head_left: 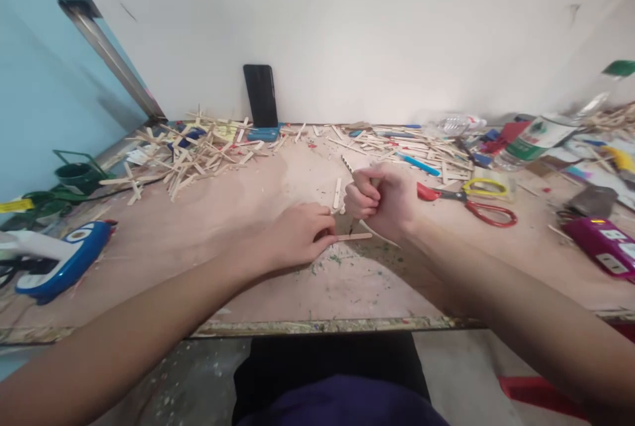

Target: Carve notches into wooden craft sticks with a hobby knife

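My left hand [302, 234] rests on the table, its fingers closed on the left end of a flat wooden craft stick [361, 237]. My right hand [380, 201] is curled round a slim pencil [346, 163] with a dark-and-light patterned barrel. The pencil's dark lower tip meets or hovers just over the craft stick; I cannot tell which. Most of its barrel is hidden by my fingers. Another craft stick [337, 193] lies just beyond, between both hands. Green crumbs [337, 258] are scattered on the near side.
Piles of craft sticks [198, 155] lie at back left and back right. A black phone [260, 95] leans upright on a blue stand. Scissors [466, 198], a blue pen [419, 165], a bottle [536, 138] and a magenta box [602, 244] sit right; a blue-and-white device [69, 260] stands left.
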{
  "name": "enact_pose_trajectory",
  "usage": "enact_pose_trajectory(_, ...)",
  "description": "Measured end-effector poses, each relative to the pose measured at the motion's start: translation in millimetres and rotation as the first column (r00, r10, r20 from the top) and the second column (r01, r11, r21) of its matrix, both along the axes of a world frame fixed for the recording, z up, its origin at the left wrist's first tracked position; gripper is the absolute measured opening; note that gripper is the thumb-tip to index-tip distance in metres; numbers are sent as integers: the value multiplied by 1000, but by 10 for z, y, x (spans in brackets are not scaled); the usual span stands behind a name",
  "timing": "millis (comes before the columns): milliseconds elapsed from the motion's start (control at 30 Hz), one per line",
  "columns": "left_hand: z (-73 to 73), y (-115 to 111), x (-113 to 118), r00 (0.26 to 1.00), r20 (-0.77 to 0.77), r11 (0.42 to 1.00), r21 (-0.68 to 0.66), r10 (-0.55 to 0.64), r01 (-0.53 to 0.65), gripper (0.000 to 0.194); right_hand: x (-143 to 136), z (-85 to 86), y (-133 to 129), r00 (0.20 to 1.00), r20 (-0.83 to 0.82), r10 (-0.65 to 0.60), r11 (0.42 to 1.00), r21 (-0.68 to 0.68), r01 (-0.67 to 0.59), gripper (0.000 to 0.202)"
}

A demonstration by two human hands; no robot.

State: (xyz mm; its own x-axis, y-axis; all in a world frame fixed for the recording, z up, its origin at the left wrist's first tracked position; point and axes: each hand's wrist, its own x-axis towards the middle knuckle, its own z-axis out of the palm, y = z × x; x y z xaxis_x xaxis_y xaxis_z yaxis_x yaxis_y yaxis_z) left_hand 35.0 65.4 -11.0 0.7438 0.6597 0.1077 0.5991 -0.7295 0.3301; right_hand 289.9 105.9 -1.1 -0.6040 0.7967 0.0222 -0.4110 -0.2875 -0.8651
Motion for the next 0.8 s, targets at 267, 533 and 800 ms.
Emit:
enact_pose_trajectory(267,47,-7,-24,999,50,1000,16,16,-16,16,-207,241,-139,1000,8,13,985,174,-14,67)
enact_pose_trajectory(533,57,28,-45,997,59,998,23,48,-50,18,-352,441,-251,986,135,-95,967,249,59,84)
enact_pose_trajectory(800,85,30,-21,998,23,998,18,62,-63,19,-360,432,-253,965,184,-186,948,290,128,78)
